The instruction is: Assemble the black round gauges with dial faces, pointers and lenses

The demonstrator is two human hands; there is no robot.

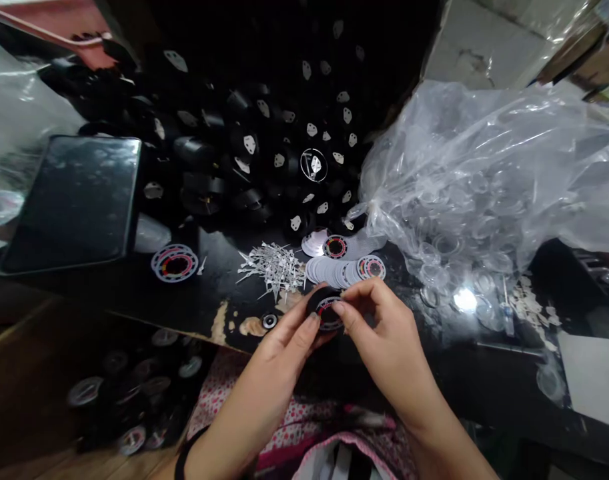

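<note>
My left hand (287, 343) is closed around a round black gauge (328, 312) with a red and white dial face, its thumb lying on the lower left rim. On the opposite side, my right hand (384, 330) pinches the gauge's edge, thumb on the dial face; whether it grips the dial plate alone cannot be told. Just beyond the hands lies a fanned row of round printed dial plates (371, 267). A loose heap of white pointer needles (271, 263) is at the left of them. Near my left hand sits a small black ring-like part (269, 321).
Many black gauge housings (249, 143) fill the back. A clear plastic bag (464, 173) of transparent covers bulges at right. At left are a dark tray (74, 200) and more dial plates (175, 263). Below the table edge, several finished-looking gauges (133, 440) lie.
</note>
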